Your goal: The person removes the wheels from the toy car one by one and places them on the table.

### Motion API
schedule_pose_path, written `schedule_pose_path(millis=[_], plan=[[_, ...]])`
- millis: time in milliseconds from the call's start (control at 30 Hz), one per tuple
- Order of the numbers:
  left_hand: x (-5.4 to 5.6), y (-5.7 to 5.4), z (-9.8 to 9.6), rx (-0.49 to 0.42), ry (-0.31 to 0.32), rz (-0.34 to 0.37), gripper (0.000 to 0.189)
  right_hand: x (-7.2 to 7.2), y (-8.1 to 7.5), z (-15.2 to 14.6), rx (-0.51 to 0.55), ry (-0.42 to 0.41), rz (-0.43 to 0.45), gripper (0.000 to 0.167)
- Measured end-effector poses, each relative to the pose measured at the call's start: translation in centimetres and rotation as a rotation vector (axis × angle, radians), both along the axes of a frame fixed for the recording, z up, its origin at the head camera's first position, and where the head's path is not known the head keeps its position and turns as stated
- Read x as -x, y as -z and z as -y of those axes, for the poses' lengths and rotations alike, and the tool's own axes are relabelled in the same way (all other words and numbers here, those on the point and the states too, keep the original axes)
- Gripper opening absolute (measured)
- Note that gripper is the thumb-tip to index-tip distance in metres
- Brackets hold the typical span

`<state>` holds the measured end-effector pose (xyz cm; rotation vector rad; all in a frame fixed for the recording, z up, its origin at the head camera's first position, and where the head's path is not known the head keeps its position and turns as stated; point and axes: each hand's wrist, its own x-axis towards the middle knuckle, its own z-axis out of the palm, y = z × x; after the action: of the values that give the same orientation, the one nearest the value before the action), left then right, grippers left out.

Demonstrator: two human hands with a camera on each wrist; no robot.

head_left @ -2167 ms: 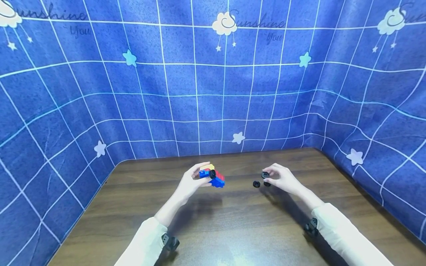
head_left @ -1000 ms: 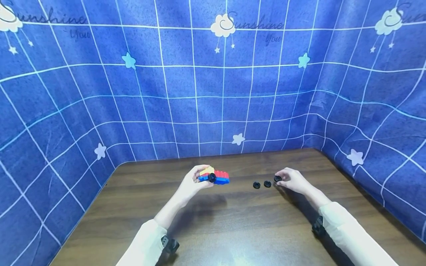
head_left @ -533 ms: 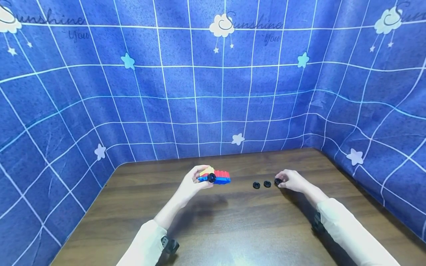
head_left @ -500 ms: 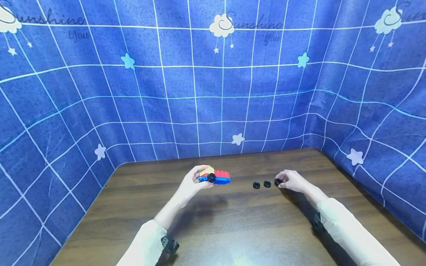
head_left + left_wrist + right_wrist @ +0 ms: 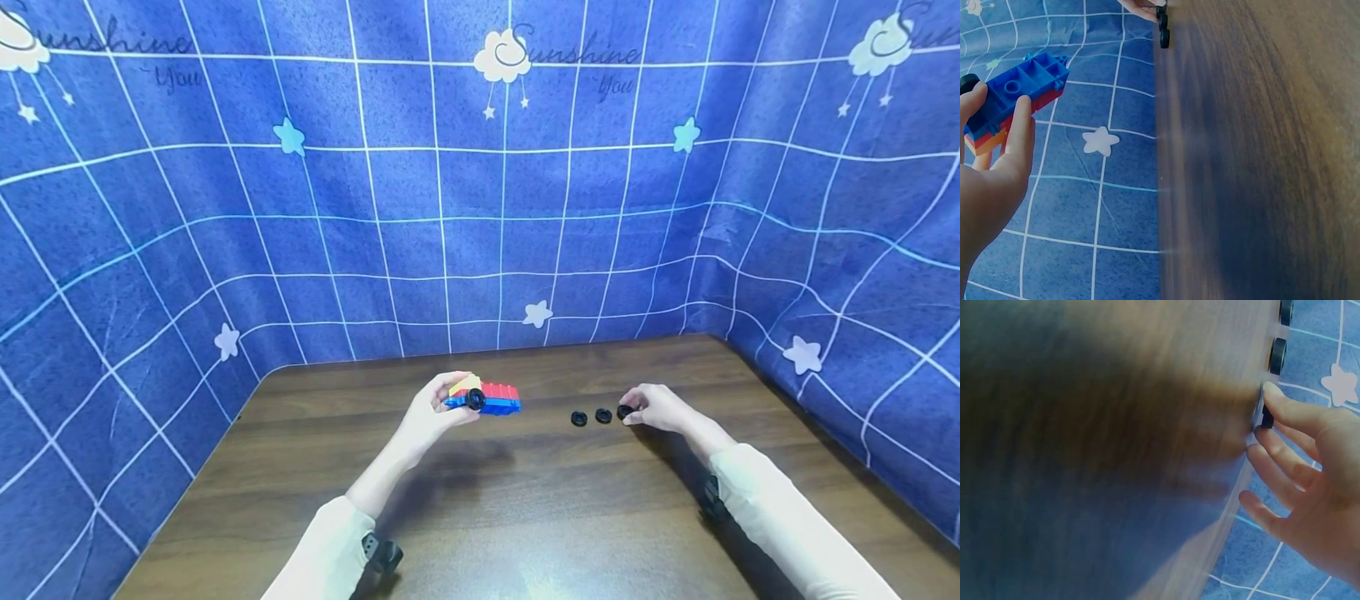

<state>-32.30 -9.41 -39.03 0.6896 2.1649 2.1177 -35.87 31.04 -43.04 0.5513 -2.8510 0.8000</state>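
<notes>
My left hand point(image 5: 425, 418) holds a toy car point(image 5: 498, 398) of blue, red and yellow building blocks above the table. One black wheel point(image 5: 476, 399) shows on the car's near side. In the left wrist view the car's hollow blue underside point(image 5: 1013, 87) faces the camera, thumb and fingers around its rear part. At the right, my right hand point(image 5: 658, 408) pinches a black toy wheel point(image 5: 1267, 417) between thumb and fingertip, at the tabletop. Two more black wheels, a middle one point(image 5: 603, 415) and a left one point(image 5: 578, 418), lie in a row beside it.
The brown wooden table point(image 5: 495, 508) spans the space beneath both hands. A blue curtain point(image 5: 480, 183) with white lines and stars closes off its back and sides. Each wrist wears a black camera, such as the left one point(image 5: 384, 552).
My right hand has moved right from the two lying wheels and lowered its wheel to the table beside them. The car in my left hand has turned from tilted to nearly level.
</notes>
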Motion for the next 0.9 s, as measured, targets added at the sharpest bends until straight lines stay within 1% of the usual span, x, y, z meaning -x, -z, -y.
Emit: schedule_pose_path(millis=[167, 267, 600, 900], plan=[[-0.03, -0.05, -0.05, -0.002, -0.007, 0.000, 0.056, 0.00, 0.02, 0.07, -0.008, 0.003, -0.016, 0.030], [-0.07, -0.05, -0.12, -0.008, -0.010, 0.007, 0.056, 0.05, 0.13, 0.03, -0.011, -0.013, -0.031, 0.030], [-0.20, -0.12, -0.23, -0.017, -0.004, 0.007, 0.057, 0.19, 0.26, -0.14, 0.009, -0.034, -0.032, 0.027], [-0.28, -0.20, -0.36, -0.011, -0.006, 0.001, 0.057, -0.10, 0.35, -0.19, 0.035, -0.050, -0.022, 0.030]])
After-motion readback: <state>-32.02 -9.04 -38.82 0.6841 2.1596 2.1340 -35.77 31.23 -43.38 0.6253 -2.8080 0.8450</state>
